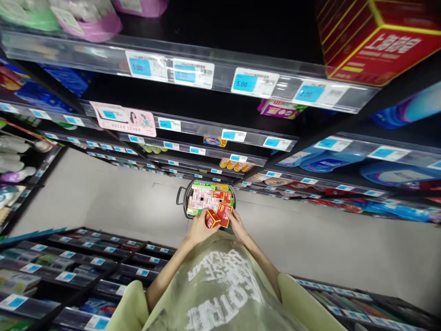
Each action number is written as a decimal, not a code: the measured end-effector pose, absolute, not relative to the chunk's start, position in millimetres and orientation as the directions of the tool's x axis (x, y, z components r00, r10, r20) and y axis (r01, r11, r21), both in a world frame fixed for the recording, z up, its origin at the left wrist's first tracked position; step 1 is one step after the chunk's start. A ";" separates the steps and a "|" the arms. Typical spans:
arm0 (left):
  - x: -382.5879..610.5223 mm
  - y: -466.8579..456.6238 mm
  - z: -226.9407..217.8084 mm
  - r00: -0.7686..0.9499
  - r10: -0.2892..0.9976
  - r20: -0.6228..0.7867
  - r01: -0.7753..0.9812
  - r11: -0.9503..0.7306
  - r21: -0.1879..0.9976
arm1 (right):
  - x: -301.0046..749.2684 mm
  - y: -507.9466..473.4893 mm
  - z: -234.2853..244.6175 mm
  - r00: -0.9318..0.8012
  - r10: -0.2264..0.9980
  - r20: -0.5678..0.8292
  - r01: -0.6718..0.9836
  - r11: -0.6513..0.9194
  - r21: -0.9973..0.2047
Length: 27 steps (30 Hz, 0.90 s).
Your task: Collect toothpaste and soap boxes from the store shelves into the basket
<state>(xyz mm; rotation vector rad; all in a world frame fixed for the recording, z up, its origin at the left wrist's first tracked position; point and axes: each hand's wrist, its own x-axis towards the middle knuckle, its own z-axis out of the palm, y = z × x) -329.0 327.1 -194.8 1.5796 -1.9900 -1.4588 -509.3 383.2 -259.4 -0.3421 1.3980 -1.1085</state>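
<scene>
Pale green shirt [220, 285] with white lettering fills the foreground as a shopper bends over a store aisle, both bare arms stretched straight down. The left hand [199, 228] is closed around a small red box [212, 218], fingers wrapped over its near side, with the box tilted on one corner. Just beside it, the right hand [238, 225] grips a second red box [224, 214] by its lower edge, and the two boxes look to be touching between the hands. Both are held right at the near rim of a dark, round basket [186, 202] that stands on the grey floor [103, 197], its handle [179, 195] folded out to the left. The basket is packed with red, pink and green packets [203, 195]. Black shelves rise on either side of the aisle, their edges lined with blue price tags [254, 82]. A pink promotional card [124, 118] hangs from one shelf edge, a large red carton [375, 41] sits on the top shelf at right, and blue packs [327, 161] lie on the shelves below it. A lower shelf rack [69, 262] runs along the left, near the shopper's left elbow. Nothing lies between the hands and the basket.
</scene>
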 end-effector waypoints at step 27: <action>-457.6 423.8 -190.5 -0.106 -0.848 -0.519 0.163 -0.530 0.832 | -607.2 462.6 -201.0 0.070 -0.994 -0.081 0.022 0.083 -0.996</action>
